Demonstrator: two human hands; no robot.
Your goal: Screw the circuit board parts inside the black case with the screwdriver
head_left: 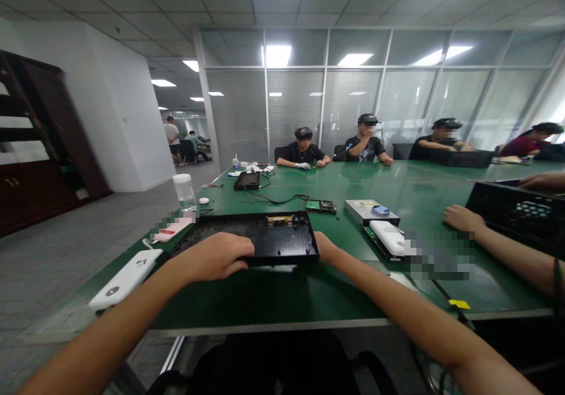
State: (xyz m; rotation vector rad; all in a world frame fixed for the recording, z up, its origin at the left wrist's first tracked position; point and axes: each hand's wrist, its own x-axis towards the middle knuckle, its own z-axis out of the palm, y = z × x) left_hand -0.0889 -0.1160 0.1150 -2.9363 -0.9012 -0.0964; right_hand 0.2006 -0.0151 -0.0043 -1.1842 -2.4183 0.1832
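Observation:
A black shallow casing (260, 239) is held slightly above the green table, tilted with its hollow side showing. A brass-coloured part (280, 221) sits along its far inner wall. My left hand (220, 255) grips the near edge, fingers curled over the rim and thumb below. At the right end of the casing, my right hand (325, 248) is closed against the side, its fingertips hidden behind the wall. Beyond the casing lies a small open device with a green circuit board (320, 206).
To the left are a white power bank (128, 278), a pink phone-like item (174, 230) and a clear bottle (184, 192). A silver drive (368, 211) and another white device (388, 237) lie right. A neighbour's hand (463, 218) touches a black case (514, 212). Several people sit across the table (282, 301).

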